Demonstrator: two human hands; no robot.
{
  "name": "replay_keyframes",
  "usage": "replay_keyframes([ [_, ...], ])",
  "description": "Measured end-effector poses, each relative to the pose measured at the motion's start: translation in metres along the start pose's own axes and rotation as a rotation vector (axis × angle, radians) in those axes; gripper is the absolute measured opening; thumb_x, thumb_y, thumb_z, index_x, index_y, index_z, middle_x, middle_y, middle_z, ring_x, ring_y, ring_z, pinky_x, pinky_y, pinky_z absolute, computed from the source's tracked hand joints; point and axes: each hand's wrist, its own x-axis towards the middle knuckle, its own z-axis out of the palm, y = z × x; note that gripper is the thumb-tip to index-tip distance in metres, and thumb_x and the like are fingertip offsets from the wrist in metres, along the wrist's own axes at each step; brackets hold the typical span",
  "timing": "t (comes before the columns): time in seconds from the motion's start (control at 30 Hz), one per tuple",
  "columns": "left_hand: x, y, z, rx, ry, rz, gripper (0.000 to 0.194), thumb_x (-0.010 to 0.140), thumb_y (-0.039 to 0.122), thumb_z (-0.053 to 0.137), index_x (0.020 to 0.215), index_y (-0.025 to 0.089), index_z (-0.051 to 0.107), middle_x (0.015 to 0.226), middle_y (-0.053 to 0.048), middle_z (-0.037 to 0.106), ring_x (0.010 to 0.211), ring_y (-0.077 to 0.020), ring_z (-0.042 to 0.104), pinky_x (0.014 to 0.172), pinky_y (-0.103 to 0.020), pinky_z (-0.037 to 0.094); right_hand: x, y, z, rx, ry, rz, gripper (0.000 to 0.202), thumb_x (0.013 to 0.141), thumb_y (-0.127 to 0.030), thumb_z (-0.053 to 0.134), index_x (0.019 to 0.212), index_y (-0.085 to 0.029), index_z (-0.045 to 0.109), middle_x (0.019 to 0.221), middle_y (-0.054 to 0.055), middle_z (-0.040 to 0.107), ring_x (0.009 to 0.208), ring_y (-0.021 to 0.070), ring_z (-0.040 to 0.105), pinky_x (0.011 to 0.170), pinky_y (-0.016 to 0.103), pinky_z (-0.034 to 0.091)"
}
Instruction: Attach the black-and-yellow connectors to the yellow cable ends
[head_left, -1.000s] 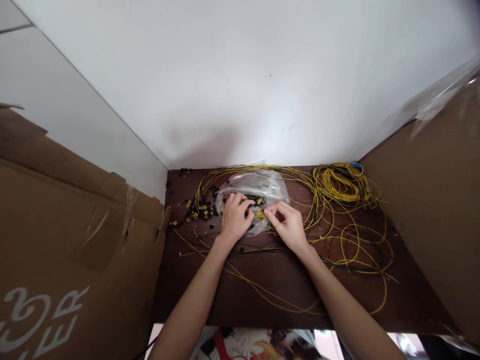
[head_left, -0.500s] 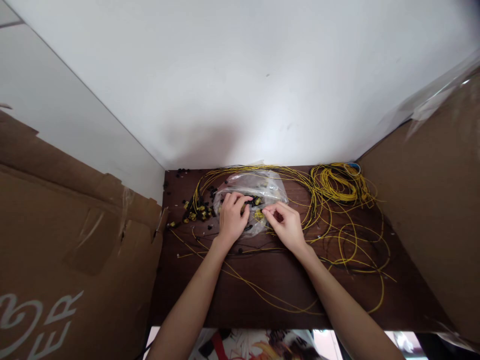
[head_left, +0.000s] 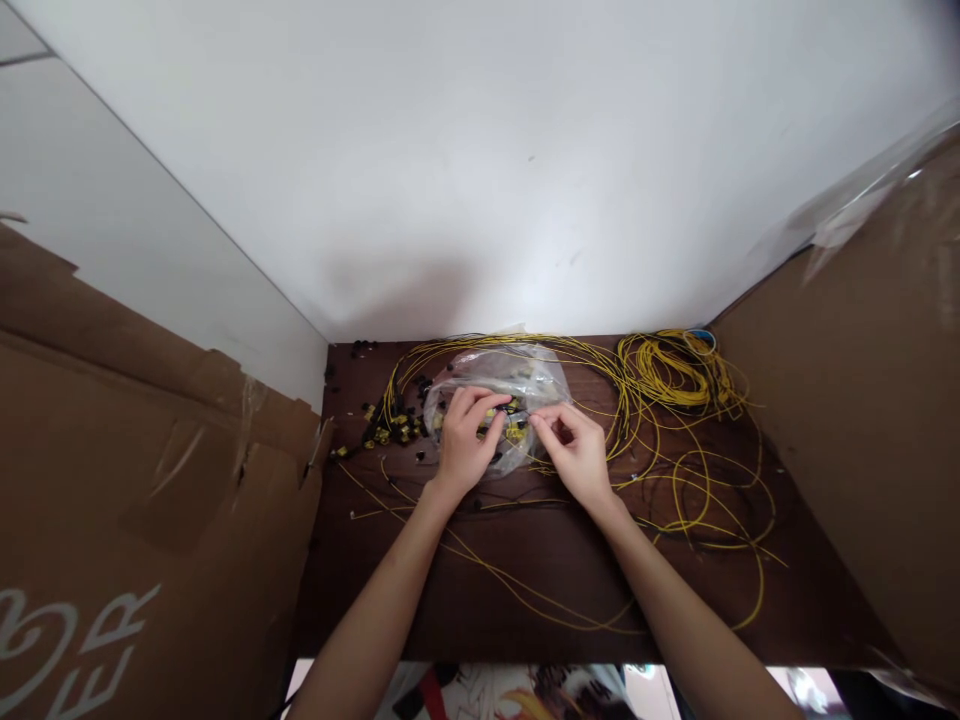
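Curving left hand (head_left: pixel 466 442) over connectors (head_left: pixel 516 432) at bag (head_left: pixel 551 368) on table (head_left: pixel 517 575); can't tell its grip. Pinching right hand's (head_left: pixel 576 446) fingertips together beside connectors; too small to make out contents.

Dim soft light, pale wall glow, smudged shadow, slight blur

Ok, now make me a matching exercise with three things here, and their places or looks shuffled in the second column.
Things:
1. Clear plastic bag
2. Yellow cable coil
3. Left cardboard box

Places or looks:
A. Bears white lettering
B. Partly hidden by the left hand
C. Far right of the tabletop

Right pairs: 1-B, 2-C, 3-A.
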Motion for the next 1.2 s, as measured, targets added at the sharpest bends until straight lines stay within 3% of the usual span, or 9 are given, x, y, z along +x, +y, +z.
replay_keyframes([
  [0.47, 0.0, 0.007, 0.001, -0.072, -0.044, -0.047, 0.014, 0.085, 0.02, 0.054, 0.09, 0.019, 0.067, 0.085, -0.005, 0.065, 0.086, -0.0178, 0.055, 0.078, -0.035, 0.046, 0.001, 0.001, -0.002, 0.104, 0.028, 0.045, 0.019, 0.08, -0.034, 0.059, 0.078, -0.018, 0.067, 0.061, -0.001, 0.047, 0.055, 0.0111, 0.042, 0.05, 0.024, 0.033],
  [0.7, -0.003, 0.01, 0.005, -0.093, -0.085, -0.062, 0.013, 0.083, 0.023, 0.059, 0.093, 0.019, 0.066, 0.084, -0.004, 0.068, 0.081, -0.0179, 0.054, 0.076, -0.034, 0.048, -0.002, -0.001, 0.002, 0.19, 0.021, 0.104, 0.017, 0.081, -0.034, 0.059, 0.082, -0.019, 0.067, 0.073, 0.002, 0.062, 0.064, 0.014, 0.055, 0.059, 0.026, 0.043],
  [0.87, -0.002, 0.012, 0.003, -0.072, -0.123, -0.059, 0.014, 0.081, 0.025, 0.062, 0.093, 0.018, 0.064, 0.084, -0.004, 0.067, 0.081, -0.0174, 0.055, 0.078, -0.034, 0.048, -0.003, -0.003, 0.004, 0.195, 0.005, 0.068, 0.015, 0.081, -0.031, 0.06, 0.079, -0.018, 0.068, 0.074, 0.003, 0.064, 0.066, 0.0145, 0.057, 0.063, 0.027, 0.044],
  [0.97, 0.009, 0.028, -0.011, -0.004, -0.108, -0.02, 0.014, 0.08, 0.024, 0.062, 0.094, 0.02, 0.064, 0.092, -0.004, 0.067, 0.091, -0.0199, 0.054, 0.083, -0.038, 0.046, -0.002, 0.0, 0.004, 0.205, 0.039, 0.097, 0.016, 0.08, -0.032, 0.059, 0.079, -0.018, 0.068, 0.071, 0.002, 0.063, 0.064, 0.0142, 0.055, 0.062, 0.027, 0.045],
  [1.1, 0.014, 0.075, -0.039, -0.039, 0.029, -0.055, 0.012, 0.084, 0.022, 0.056, 0.093, 0.025, 0.064, 0.091, -0.004, 0.064, 0.09, -0.0203, 0.056, 0.08, -0.04, 0.049, 0.001, 0.004, 0.002, 0.255, 0.101, 0.172, 0.018, 0.078, -0.035, 0.061, 0.08, -0.018, 0.067, 0.07, 0.002, 0.064, 0.062, 0.0145, 0.055, 0.061, 0.028, 0.046],
  [1.2, -0.002, 0.111, -0.048, -0.009, -0.052, -0.068, 0.019, 0.085, 0.031, 0.053, 0.101, 0.03, 0.064, 0.091, -0.006, 0.063, 0.093, -0.0247, 0.056, 0.076, -0.045, 0.049, 0.002, 0.005, 0.001, 0.311, 0.121, 0.221, 0.019, 0.076, -0.035, 0.063, 0.08, -0.017, 0.067, 0.066, 0.001, 0.062, 0.058, 0.0139, 0.055, 0.058, 0.027, 0.045],
])
